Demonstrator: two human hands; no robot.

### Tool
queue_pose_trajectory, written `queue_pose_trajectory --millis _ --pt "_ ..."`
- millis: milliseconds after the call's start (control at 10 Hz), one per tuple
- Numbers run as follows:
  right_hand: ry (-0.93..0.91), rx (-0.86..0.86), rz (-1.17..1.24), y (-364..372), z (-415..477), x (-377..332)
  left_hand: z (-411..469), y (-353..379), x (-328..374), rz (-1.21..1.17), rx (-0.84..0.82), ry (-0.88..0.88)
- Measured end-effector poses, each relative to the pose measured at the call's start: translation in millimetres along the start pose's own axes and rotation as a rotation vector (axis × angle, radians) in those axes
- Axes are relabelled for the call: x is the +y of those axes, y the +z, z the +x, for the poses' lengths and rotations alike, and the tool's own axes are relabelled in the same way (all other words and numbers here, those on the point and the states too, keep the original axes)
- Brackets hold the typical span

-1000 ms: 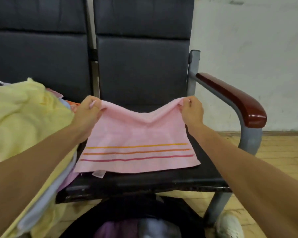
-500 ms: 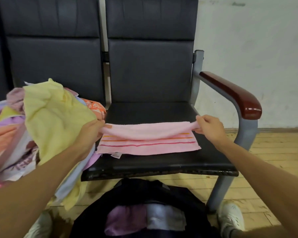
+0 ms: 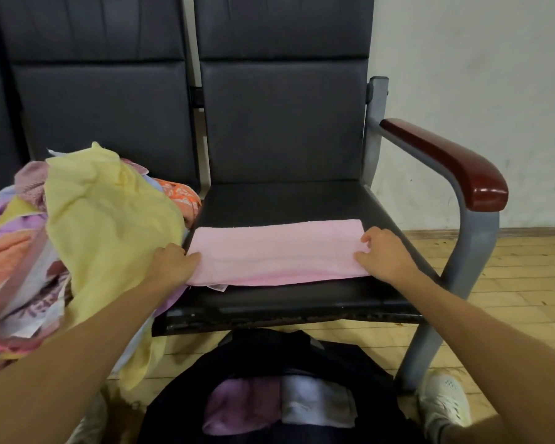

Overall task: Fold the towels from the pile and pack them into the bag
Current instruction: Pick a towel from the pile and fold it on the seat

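A pink towel (image 3: 276, 251) lies folded in half as a long strip across the front of the black chair seat (image 3: 302, 200). My left hand (image 3: 172, 264) grips its left end with curled fingers. My right hand (image 3: 386, 254) grips its right end the same way. The towel pile (image 3: 103, 225) sits on the neighbouring seat to the left, with a yellow towel on top. On the floor below the seat stands an open dark bag (image 3: 269, 354), holding a folded purple towel (image 3: 237, 402) and a folded white towel (image 3: 318, 402).
A red-brown armrest (image 3: 449, 158) on a grey metal frame bounds the seat on the right. Dark chair backs (image 3: 282, 116) rise behind. My white shoe (image 3: 442, 402) rests on the wooden floor beside the bag. A pale wall stands at the right.
Both hands brought the towel's far edge toward me and down onto the near edge. The striped face is now covered and the towel lies flat, folded in half.
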State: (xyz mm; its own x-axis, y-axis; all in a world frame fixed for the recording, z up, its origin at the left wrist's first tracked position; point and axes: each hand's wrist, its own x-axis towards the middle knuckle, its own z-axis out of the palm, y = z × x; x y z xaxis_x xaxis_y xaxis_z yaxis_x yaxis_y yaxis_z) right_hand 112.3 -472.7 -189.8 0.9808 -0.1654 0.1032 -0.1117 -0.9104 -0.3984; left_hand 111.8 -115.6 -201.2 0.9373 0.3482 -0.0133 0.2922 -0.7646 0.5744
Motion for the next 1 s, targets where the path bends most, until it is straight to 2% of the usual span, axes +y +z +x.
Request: queue_pose_trajectory --millis 100,200,300,400,500,600,700,800,900,1000 --pt "0.159 -0.067 0.021 3 9 0 1 2 14 0.029 -0.117 -0.077" --pt "0.244 -0.153 0.138 -2 13 -5 1 5 27 0.002 -0.142 -0.113" --pt "0.243 -0.230 0.255 -9 13 -10 -3 2 34 -0.174 -0.173 -0.161" --pt "0.255 -0.341 0.337 -14 11 -13 -9 -13 31 -0.571 -0.263 -0.346" --pt "0.221 -0.381 0.371 -15 8 -13 -24 -31 31 -0.824 -0.302 -0.357" --pt "0.203 -0.367 0.467 -12 3 -11 -40 -41 40 -0.950 -0.224 -0.258" --pt "0.178 -0.425 0.506 -9 -8 -10 -51 -42 59 -0.945 -0.135 -0.255" --pt "0.156 -0.495 0.510 -15 -17 -7 -59 -35 81 -0.879 -0.113 -0.247" --pt "0.206 -0.573 0.616 -21 -22 -5 -75 -22 118 -0.851 -0.156 -0.197" --pt "0.233 -0.543 0.691 -22 -25 0 -81 -9 145 -0.729 -0.230 -0.127"
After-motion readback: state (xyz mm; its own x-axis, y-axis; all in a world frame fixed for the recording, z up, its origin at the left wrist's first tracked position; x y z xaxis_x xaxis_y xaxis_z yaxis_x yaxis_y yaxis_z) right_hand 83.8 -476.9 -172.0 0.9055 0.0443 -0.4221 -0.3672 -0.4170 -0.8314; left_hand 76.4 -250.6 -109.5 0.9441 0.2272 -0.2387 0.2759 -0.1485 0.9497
